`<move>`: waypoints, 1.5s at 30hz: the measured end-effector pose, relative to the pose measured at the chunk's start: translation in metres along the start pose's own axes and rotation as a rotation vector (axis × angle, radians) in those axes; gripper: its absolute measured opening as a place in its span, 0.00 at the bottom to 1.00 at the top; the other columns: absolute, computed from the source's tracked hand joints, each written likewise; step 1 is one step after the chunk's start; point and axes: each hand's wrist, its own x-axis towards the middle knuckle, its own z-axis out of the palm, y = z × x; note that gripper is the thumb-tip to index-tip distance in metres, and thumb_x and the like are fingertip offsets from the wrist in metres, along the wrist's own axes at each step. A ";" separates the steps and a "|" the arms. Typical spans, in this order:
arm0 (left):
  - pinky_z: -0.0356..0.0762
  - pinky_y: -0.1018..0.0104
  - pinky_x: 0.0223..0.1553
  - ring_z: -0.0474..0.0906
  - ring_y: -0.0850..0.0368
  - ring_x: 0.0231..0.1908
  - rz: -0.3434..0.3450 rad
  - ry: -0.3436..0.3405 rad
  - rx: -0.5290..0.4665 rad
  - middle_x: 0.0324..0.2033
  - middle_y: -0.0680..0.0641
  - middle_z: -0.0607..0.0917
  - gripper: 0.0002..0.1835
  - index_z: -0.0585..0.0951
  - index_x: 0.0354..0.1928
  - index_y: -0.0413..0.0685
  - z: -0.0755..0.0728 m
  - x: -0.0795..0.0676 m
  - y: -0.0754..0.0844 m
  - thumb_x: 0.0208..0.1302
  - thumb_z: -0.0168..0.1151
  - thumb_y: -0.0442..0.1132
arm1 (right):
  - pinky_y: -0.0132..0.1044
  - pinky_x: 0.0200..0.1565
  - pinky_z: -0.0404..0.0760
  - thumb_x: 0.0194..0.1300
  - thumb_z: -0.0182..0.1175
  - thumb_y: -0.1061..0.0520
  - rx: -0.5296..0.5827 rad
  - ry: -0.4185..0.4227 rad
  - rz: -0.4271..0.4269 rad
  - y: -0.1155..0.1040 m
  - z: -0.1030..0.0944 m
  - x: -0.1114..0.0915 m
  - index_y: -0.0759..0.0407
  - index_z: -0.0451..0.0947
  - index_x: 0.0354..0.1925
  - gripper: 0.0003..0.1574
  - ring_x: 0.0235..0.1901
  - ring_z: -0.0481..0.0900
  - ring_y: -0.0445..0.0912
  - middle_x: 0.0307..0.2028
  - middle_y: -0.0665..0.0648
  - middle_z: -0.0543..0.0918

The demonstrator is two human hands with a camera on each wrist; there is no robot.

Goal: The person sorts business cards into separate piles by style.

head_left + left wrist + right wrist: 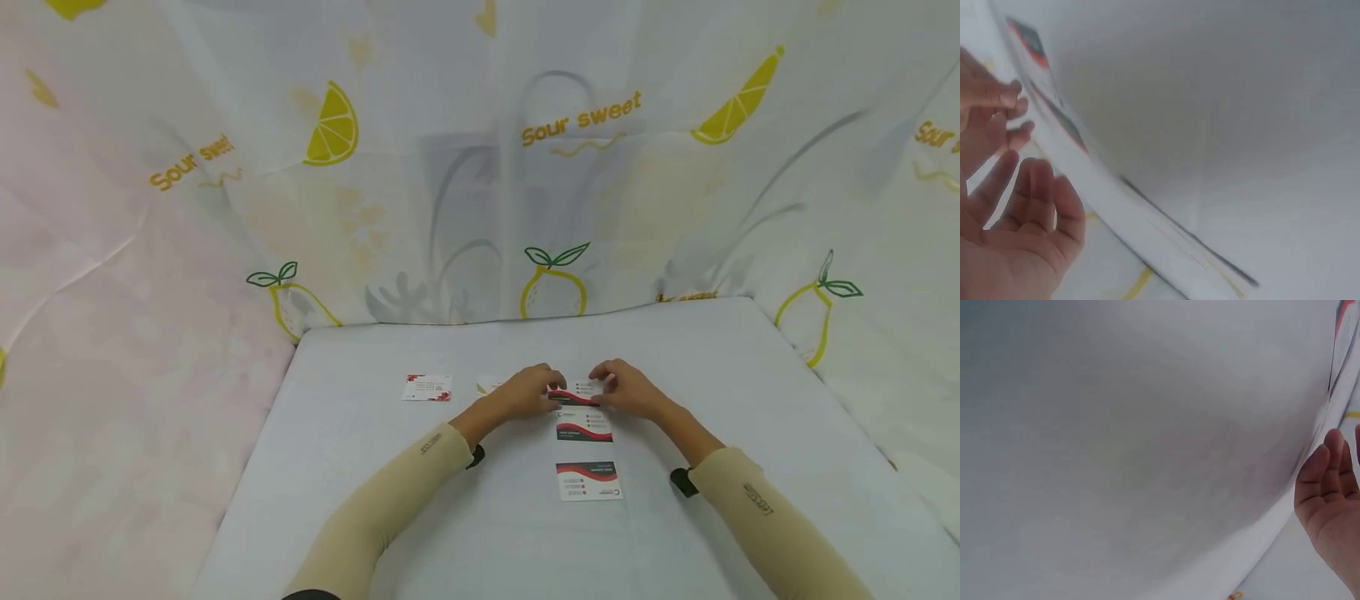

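Note:
In the head view my left hand (531, 392) and right hand (630, 388) face each other across a white business card (582, 389) with a red and dark wavy band. My left fingers and thumb hold its left side; my right thumb is at its lower right corner, fingers curled above. Just below lies a matching business card (583, 423), and nearer me another (588, 481), turned the other way round. In the wrist views, curled fingers of the left hand (1029, 219) and right hand (1329, 506) show, but the held card is hidden.
Left of my hands, a white card with red flower corners (427, 387) lies on the white table (360, 358). A card with a yellow-green corner (486, 386) is partly covered by my left hand. A lemon-print cloth (465, 208) hangs behind the table.

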 end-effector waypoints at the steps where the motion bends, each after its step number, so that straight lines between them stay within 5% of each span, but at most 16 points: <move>1: 0.75 0.69 0.47 0.76 0.60 0.43 0.017 -0.013 -0.025 0.47 0.51 0.82 0.19 0.80 0.56 0.51 0.001 -0.004 0.002 0.65 0.66 0.45 | 0.42 0.48 0.79 0.60 0.70 0.54 0.004 0.004 -0.005 0.001 0.000 -0.003 0.61 0.77 0.53 0.25 0.45 0.76 0.52 0.50 0.63 0.77; 6: 0.72 0.76 0.39 0.74 0.64 0.36 0.050 -0.098 -0.099 0.48 0.51 0.80 0.22 0.79 0.57 0.50 0.010 -0.018 0.010 0.62 0.69 0.46 | 0.39 0.44 0.78 0.58 0.72 0.54 0.001 0.000 -0.024 0.002 0.000 -0.021 0.62 0.77 0.52 0.25 0.41 0.76 0.50 0.45 0.61 0.78; 15: 0.72 0.74 0.41 0.72 0.63 0.38 0.013 -0.103 -0.103 0.49 0.51 0.77 0.20 0.76 0.57 0.53 0.025 -0.024 0.005 0.64 0.67 0.40 | 0.35 0.40 0.73 0.53 0.75 0.53 -0.046 -0.063 -0.055 -0.001 0.010 -0.040 0.61 0.77 0.50 0.28 0.38 0.71 0.47 0.41 0.57 0.76; 45: 0.74 0.74 0.46 0.73 0.61 0.44 0.013 -0.111 -0.059 0.60 0.47 0.74 0.27 0.73 0.63 0.52 0.026 -0.024 0.006 0.64 0.68 0.40 | 0.46 0.51 0.74 0.50 0.77 0.55 -0.111 -0.130 -0.049 -0.015 0.015 -0.042 0.59 0.73 0.48 0.31 0.47 0.70 0.49 0.46 0.57 0.73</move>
